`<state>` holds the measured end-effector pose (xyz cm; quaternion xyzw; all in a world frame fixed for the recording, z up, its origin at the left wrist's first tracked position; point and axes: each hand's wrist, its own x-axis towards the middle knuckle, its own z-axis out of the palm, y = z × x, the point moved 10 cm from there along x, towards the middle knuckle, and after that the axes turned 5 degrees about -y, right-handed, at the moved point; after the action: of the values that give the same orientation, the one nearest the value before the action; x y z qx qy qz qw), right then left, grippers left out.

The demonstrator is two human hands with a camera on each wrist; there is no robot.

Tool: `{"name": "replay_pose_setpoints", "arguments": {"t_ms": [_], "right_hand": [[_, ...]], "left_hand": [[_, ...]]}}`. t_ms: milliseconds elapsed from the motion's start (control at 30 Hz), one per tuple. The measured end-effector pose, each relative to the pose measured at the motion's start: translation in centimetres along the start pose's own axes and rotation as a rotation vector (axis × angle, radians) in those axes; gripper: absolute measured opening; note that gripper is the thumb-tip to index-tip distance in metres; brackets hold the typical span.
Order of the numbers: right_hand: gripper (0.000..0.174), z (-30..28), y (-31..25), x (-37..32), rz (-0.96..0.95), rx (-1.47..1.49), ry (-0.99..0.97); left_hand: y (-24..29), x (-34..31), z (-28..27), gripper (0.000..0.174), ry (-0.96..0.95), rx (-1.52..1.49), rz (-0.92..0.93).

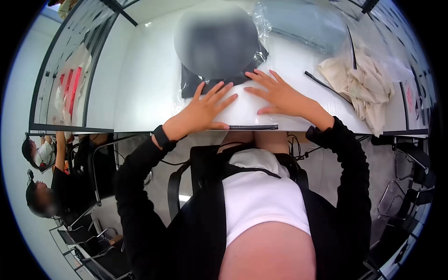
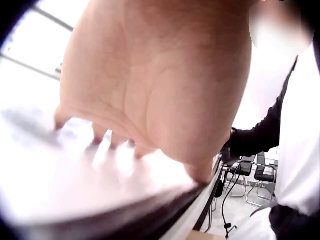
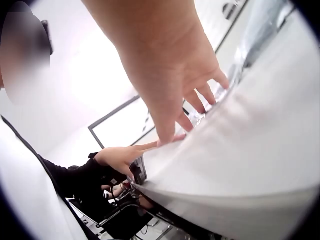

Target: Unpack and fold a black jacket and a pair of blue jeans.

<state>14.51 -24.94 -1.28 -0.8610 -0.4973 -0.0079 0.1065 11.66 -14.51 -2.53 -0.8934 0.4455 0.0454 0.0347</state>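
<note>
In the head view, a dark item in clear plastic (image 1: 189, 83) lies on the white table (image 1: 144, 88), partly covered by a blur. The left hand (image 1: 198, 112), fingers spread, rests at the item's near edge, its thumb by one end of a black strip (image 1: 254, 127) along the table's front edge. The right hand (image 1: 282, 97) has its fingers spread, fingertips at the item's right corner. Neither hand grips anything. Both wrist views show the left palm (image 2: 155, 85) and right palm (image 3: 170, 75) facing the tabletop, fingertips down.
Beige cloth (image 1: 359, 84) lies on the right of the table, with a second black strip (image 1: 326, 87) beside it. Clear plastic sheeting (image 1: 303, 28) spreads over the back right. Black-framed partitions stand at both sides. People sit at the far left, among chairs.
</note>
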Motion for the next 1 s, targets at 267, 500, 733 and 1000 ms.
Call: {"name": "replay_pose_setpoints", "arguments": {"t_ms": [267, 500, 733, 1000], "right_hand": [[0.022, -2.6, -4.1, -5.5, -0.168, 0.280, 0.064], [0.009, -2.3, -4.3, -7.7, -0.057, 0.179, 0.308], [0.015, -2.5, -4.8, -8.0, -0.095, 0.055, 0.372], [0.012, -3.6, -6.1, -7.2, -0.177, -0.011, 0.326]], "left_hand": [[9.6, 2.9, -5.6, 0.033, 0.363, -0.218, 0.007], [10.1, 4.3, -3.7, 0.021, 0.503, -0.182, -0.052], [10.4, 3.6, -3.9, 0.018, 0.642, -0.144, -0.077], [9.8, 2.9, -5.7, 0.013, 0.732, -0.072, 0.019]]}}
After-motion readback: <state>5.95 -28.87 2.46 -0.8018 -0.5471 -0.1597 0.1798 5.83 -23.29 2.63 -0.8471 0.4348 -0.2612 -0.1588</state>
